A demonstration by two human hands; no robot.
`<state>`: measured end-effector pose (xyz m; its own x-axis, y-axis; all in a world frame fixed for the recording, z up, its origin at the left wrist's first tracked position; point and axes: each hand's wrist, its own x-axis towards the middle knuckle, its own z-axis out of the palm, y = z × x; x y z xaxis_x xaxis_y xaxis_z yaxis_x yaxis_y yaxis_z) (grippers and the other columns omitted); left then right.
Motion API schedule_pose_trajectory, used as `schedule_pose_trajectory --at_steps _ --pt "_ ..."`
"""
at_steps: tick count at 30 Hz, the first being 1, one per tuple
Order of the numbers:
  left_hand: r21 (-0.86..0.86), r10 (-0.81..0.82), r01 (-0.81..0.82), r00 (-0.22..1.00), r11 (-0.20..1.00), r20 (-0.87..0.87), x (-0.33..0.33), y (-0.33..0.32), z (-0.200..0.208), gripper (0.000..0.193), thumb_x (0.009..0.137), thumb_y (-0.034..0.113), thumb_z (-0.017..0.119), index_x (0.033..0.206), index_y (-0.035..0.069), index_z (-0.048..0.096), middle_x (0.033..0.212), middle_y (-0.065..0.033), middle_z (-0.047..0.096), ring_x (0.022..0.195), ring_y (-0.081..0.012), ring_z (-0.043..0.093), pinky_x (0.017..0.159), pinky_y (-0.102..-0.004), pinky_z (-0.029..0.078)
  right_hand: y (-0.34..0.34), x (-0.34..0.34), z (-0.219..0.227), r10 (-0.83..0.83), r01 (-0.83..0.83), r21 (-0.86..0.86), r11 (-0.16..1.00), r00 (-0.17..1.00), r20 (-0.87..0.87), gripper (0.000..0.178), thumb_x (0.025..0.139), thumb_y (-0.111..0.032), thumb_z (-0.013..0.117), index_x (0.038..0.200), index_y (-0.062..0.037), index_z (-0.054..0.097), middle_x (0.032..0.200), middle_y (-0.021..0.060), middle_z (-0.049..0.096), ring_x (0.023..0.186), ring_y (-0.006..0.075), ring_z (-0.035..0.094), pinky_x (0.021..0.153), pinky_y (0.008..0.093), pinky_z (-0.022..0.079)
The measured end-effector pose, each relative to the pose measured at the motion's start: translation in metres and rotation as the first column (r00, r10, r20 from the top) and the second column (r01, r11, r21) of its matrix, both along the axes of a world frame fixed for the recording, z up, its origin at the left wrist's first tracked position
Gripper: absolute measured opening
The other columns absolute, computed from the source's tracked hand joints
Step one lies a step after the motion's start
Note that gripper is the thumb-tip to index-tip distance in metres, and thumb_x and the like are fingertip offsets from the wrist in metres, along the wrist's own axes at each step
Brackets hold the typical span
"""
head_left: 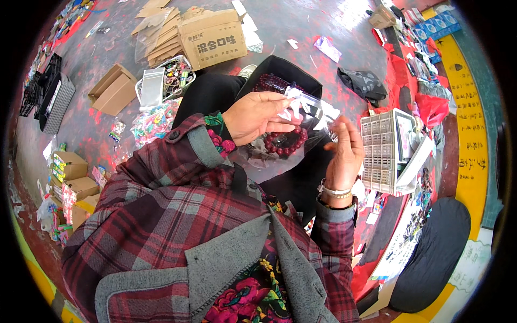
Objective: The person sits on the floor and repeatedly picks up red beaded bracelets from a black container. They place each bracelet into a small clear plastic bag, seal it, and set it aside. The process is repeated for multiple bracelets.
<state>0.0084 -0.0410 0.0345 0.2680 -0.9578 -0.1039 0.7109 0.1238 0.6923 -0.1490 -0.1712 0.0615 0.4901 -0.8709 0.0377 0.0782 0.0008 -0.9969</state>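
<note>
My left hand (253, 117) is closed on a small clear plastic bag (311, 103) with a white piece inside or against it, pinched between thumb and fingers. At the bag's right end, my right hand (344, 153) has its thumb and fingertips drawn together at the film's edge. Below the left fingers lies a dark red bead bracelet (285, 143) on clear plastic over my lap. Behind the hands, an open black box (301, 74) contains more dark red beads (270, 83). A bracelet and a gold-coloured band circle my right wrist.
A white basket (378, 148) stands close to my right arm. Ahead are a cardboard box (212, 40) and flattened cardboard (157, 33). To the left are a basket of trinkets (175, 75), colourful packets (157, 123) and an open carton (113, 89). A black bag (362, 83) lies far right.
</note>
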Motion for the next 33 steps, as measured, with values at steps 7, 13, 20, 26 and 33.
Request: schedule_pose_trajectory --at_steps 7,13,20,26,33 --pt "0.012 0.014 -0.015 0.997 1.000 0.082 -0.013 -0.005 0.007 0.033 0.095 0.015 0.043 0.123 -0.003 0.046 0.116 -0.0137 0.054 0.106 -0.0228 0.055 0.089 -0.0347 0.048 0.019 0.017 0.031 0.023 -0.174 -0.936 0.305 0.984 -0.176 0.024 0.067 0.004 0.067 0.089 -0.0035 0.065 0.079 0.0073 0.059 0.071 0.0229 0.056 0.066 0.0312 0.045" --pt "-0.023 0.001 0.004 0.971 1.000 0.240 -0.023 -0.006 0.009 0.033 0.095 0.010 0.042 0.124 -0.005 0.043 0.114 -0.0124 0.054 0.105 -0.0191 0.054 0.090 -0.0319 0.048 0.013 0.032 0.020 -0.042 -0.228 -0.963 0.141 0.971 -0.236 0.018 0.066 -0.006 0.065 0.085 -0.0052 0.064 0.077 0.0052 0.060 0.069 0.0216 0.056 0.061 0.0325 0.042" --pt "-0.049 0.080 -0.063 0.790 0.997 0.608 -0.026 -0.005 0.008 0.028 0.094 0.009 0.044 0.119 -0.002 0.049 0.105 -0.0084 0.060 0.095 -0.0122 0.056 0.082 -0.0265 0.048 0.019 0.032 0.026 -0.151 -0.366 -0.925 -0.100 0.925 -0.349 0.017 0.060 -0.011 0.058 0.077 -0.0065 0.058 0.071 0.0032 0.051 0.068 0.0198 0.051 0.058 0.0323 0.038" --pt "-0.079 0.138 -0.131 0.543 0.988 0.828 -0.023 -0.003 0.010 0.027 0.090 0.005 0.047 0.116 -0.001 0.053 0.094 -0.0120 0.063 0.087 -0.0116 0.058 0.077 -0.0266 0.047 0.019 0.033 0.029 -0.107 -0.429 -0.897 -0.104 0.902 -0.419 0.014 0.059 -0.013 0.059 0.070 -0.0083 0.053 0.068 0.0032 0.045 0.068 0.0201 0.049 0.058 0.0321 0.038" --pt "-0.087 0.144 -0.120 0.654 0.989 0.742 -0.025 -0.004 0.006 0.026 0.093 0.007 0.045 0.116 -0.003 0.053 0.094 -0.0076 0.063 0.086 -0.0103 0.057 0.075 -0.0253 0.047 0.010 0.036 0.026 0.013 -0.264 -0.956 0.126 0.964 -0.264 0.013 0.059 -0.004 0.064 0.068 -0.0070 0.054 0.069 0.0059 0.051 0.066 0.0245 0.051 0.058 0.0340 0.043"
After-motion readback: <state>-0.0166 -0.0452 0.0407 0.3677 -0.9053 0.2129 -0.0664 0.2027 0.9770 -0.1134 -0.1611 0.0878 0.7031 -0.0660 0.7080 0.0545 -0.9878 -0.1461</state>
